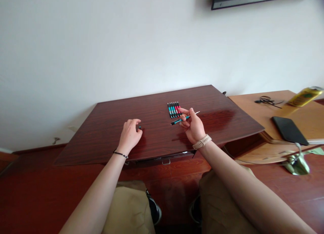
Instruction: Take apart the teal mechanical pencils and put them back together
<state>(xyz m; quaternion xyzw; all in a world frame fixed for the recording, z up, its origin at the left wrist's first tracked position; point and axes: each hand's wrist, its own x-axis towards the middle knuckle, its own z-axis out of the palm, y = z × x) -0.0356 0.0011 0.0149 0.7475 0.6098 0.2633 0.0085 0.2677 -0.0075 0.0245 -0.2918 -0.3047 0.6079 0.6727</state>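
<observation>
My right hand (193,126) is closed around a teal and black pen (176,121). A thin white length ending in a dark point (196,112) sticks out past my thumb, in line with the pen. My left hand (130,133) is over the table with thumb and fingers apart. By its thumb is a small dark teal piece (139,127); whether it touches the hand I cannot tell. Beyond my right hand, several teal and red pens (173,109) with black ends lie side by side in a row, partly hidden by my fingers.
The dark wooden table (111,112) stands near a white wall. To the right, a lighter wooden table (245,102) bears a coiled black cable (267,100), a black flat device (290,130) and a yellow can (305,96). A screen (253,1) hangs above.
</observation>
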